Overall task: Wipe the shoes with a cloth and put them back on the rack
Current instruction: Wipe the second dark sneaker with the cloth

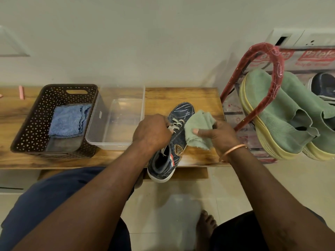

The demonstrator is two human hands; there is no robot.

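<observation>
Dark shoe (170,142) on worktop (199,98), long axis toe-to-wall, heel overhanging near edge. Left grip (152,132) clamped over laces, atop shoe. Right grip (219,136) pinching green cloth (197,129) just right of shoe, against its flank. Rack (261,84) further right of shoe; right grip nearer. Judged: wiping underway.

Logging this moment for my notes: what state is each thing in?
sneaker: on the bench, heel past its edge.
left hand: grips the sneaker at the laces.
right hand: pinches the green cloth.
green cloth: bunched, against the sneaker.
blue cloth: folded in the basket.
green shoes: on the rack.
</observation>
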